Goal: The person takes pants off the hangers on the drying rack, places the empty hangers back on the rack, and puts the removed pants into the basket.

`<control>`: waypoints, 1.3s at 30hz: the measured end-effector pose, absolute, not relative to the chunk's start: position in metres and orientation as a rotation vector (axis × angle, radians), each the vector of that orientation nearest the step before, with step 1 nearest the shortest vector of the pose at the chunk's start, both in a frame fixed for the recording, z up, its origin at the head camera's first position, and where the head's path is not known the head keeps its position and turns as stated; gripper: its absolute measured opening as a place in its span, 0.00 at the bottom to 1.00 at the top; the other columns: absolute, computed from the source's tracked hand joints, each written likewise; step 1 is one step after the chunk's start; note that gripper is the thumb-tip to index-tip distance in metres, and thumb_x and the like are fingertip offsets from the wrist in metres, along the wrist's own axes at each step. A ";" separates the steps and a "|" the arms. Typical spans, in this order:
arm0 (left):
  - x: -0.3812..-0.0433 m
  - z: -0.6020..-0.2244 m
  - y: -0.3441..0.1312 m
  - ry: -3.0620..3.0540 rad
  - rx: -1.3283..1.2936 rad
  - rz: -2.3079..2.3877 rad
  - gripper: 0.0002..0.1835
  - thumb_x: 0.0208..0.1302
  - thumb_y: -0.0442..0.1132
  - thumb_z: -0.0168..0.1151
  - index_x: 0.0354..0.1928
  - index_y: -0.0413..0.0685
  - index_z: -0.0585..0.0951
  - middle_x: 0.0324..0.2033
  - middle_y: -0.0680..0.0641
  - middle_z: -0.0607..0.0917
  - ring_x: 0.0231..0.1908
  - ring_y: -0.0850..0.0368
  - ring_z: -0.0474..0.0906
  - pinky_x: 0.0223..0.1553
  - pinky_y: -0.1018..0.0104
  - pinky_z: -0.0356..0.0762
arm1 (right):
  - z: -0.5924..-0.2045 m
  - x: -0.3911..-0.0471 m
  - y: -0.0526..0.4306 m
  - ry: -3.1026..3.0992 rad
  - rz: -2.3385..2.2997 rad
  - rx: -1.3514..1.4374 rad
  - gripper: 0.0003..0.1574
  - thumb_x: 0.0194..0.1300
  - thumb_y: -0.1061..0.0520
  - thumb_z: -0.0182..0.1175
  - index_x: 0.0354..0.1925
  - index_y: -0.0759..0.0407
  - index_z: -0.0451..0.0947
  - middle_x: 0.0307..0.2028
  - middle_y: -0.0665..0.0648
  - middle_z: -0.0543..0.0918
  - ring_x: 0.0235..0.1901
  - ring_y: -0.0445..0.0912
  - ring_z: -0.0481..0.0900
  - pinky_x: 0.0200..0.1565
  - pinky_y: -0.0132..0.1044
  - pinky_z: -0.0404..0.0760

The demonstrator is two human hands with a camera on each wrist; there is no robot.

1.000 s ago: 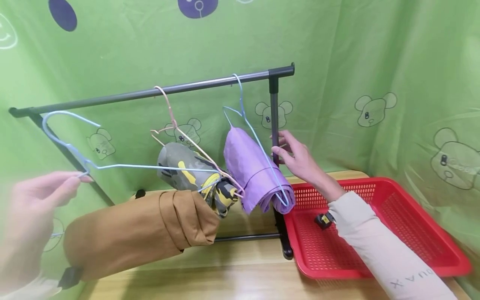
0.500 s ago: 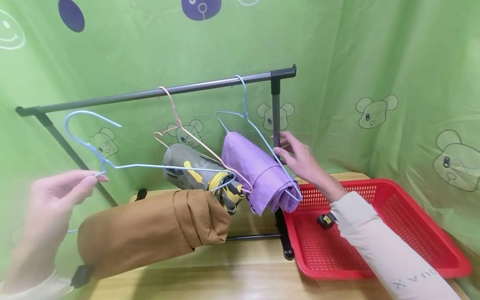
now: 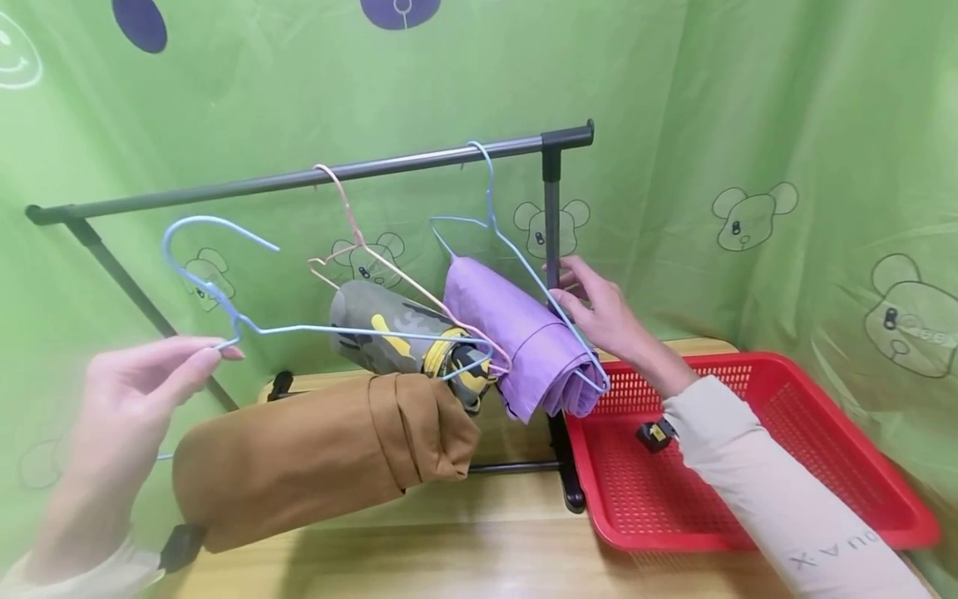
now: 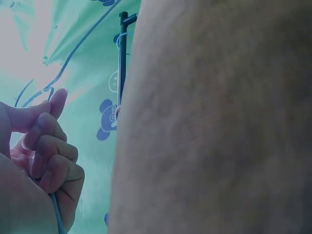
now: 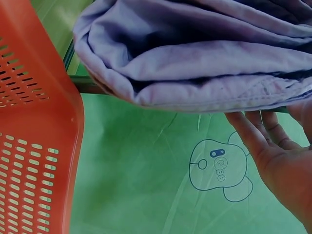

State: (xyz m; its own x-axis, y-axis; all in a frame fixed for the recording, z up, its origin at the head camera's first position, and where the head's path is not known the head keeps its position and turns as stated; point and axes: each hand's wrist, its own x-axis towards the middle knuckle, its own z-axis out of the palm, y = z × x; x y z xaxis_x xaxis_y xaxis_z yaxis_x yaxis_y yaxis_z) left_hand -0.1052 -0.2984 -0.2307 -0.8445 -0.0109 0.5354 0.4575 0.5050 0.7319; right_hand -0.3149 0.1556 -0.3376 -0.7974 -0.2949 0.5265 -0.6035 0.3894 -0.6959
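My left hand (image 3: 123,416) pinches a light blue hanger (image 3: 214,293) between thumb and fingertips, just below its hook. A folded brown garment (image 3: 322,457) hangs over this hanger, and its hook is apart from the clothes rack's bar (image 3: 247,189). The brown cloth fills most of the left wrist view. My right hand (image 3: 609,320) holds the rack's right post (image 3: 551,216), thumb in front and fingers partly hidden behind. Near it hangs a folded purple garment (image 3: 501,320) on another blue hanger (image 3: 516,249). A camouflage garment (image 3: 382,329) hangs on a pink hanger (image 3: 397,279).
A red perforated basket (image 3: 674,545) stands at the right on the wooden table (image 3: 449,557), beside the rack's foot (image 3: 572,491). A green curtain (image 3: 644,100) with bear drawings surrounds the table. The camouflage and purple garments hang close together.
My left hand has moved right with the blue hanger and brown garment, bringing them closer in front of the camouflage garment. The right hand stays at the post.
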 end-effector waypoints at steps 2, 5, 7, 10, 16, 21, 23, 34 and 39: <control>-0.104 -0.230 -0.296 -2.290 -0.372 -1.288 0.08 0.71 0.27 0.62 0.46 0.31 0.86 0.38 0.51 0.91 0.42 0.60 0.81 0.43 0.77 0.78 | -0.337 -0.315 0.156 -2.341 1.360 0.784 0.21 0.77 0.62 0.56 0.65 0.59 0.71 0.49 0.69 0.83 0.50 0.64 0.84 0.55 0.61 0.80; -0.102 -0.230 -0.293 -2.330 -0.377 -1.232 0.08 0.71 0.27 0.62 0.46 0.32 0.87 0.38 0.51 0.91 0.42 0.62 0.82 0.42 0.77 0.77 | -0.337 -0.315 0.156 -2.339 1.349 0.803 0.21 0.77 0.62 0.56 0.65 0.59 0.71 0.50 0.69 0.83 0.50 0.65 0.84 0.56 0.61 0.79; -0.101 -0.231 -0.292 -2.351 -0.388 -1.199 0.07 0.71 0.27 0.62 0.45 0.33 0.87 0.38 0.50 0.91 0.41 0.62 0.83 0.42 0.77 0.78 | -0.336 -0.316 0.156 -2.336 1.345 0.818 0.21 0.77 0.62 0.56 0.65 0.59 0.71 0.49 0.69 0.83 0.50 0.65 0.83 0.57 0.61 0.78; -0.102 -0.233 -0.288 -2.365 -0.415 -1.193 0.08 0.71 0.27 0.62 0.45 0.33 0.87 0.38 0.49 0.91 0.42 0.62 0.84 0.43 0.77 0.78 | -0.336 -0.316 0.157 -2.334 1.342 0.827 0.22 0.77 0.62 0.55 0.66 0.59 0.70 0.49 0.69 0.83 0.51 0.65 0.83 0.58 0.61 0.77; -0.107 -0.240 -0.276 -2.377 -0.417 -1.196 0.07 0.71 0.28 0.62 0.45 0.36 0.88 0.38 0.51 0.91 0.41 0.61 0.82 0.41 0.75 0.77 | -0.335 -0.314 0.161 -2.346 1.332 0.816 0.25 0.76 0.63 0.56 0.68 0.58 0.70 0.50 0.68 0.84 0.49 0.63 0.84 0.56 0.59 0.79; -0.112 -0.244 -0.263 -2.374 -0.435 -1.274 0.07 0.71 0.29 0.63 0.45 0.36 0.88 0.37 0.50 0.91 0.40 0.62 0.83 0.42 0.76 0.77 | -0.337 -0.308 0.168 -2.379 1.334 0.823 0.32 0.77 0.62 0.57 0.74 0.59 0.64 0.54 0.71 0.82 0.52 0.63 0.83 0.53 0.56 0.83; -0.114 -0.244 -0.259 -2.365 -0.445 -1.295 0.07 0.71 0.30 0.64 0.45 0.36 0.89 0.37 0.50 0.91 0.40 0.62 0.84 0.42 0.76 0.77 | -0.337 -0.305 0.171 -2.384 1.356 0.847 0.33 0.77 0.62 0.56 0.76 0.60 0.61 0.56 0.73 0.80 0.54 0.64 0.82 0.52 0.53 0.84; -0.112 -0.249 -0.237 -2.364 -0.512 -1.301 0.06 0.69 0.28 0.65 0.42 0.40 0.90 0.35 0.51 0.91 0.34 0.61 0.81 0.33 0.71 0.76 | -0.334 -0.293 0.188 -2.368 1.386 0.940 0.32 0.78 0.63 0.54 0.75 0.58 0.62 0.57 0.69 0.81 0.53 0.62 0.83 0.51 0.39 0.84; -0.114 -0.252 -0.228 -2.361 -0.518 -1.349 0.06 0.69 0.29 0.65 0.42 0.40 0.90 0.34 0.52 0.90 0.34 0.60 0.80 0.35 0.72 0.76 | -0.332 -0.281 0.199 -2.384 1.378 0.893 0.31 0.78 0.61 0.56 0.74 0.54 0.65 0.57 0.65 0.82 0.55 0.58 0.83 0.51 0.30 0.82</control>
State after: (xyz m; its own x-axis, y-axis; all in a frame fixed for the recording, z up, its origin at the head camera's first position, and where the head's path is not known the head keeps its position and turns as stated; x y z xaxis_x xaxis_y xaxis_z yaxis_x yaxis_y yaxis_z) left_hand -0.1138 -0.2275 -0.2521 -0.8634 0.1299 0.4876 0.4860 0.4737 0.7344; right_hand -0.2810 0.1991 -0.3319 -0.7823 -0.3836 0.4907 -0.6166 0.3661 -0.6970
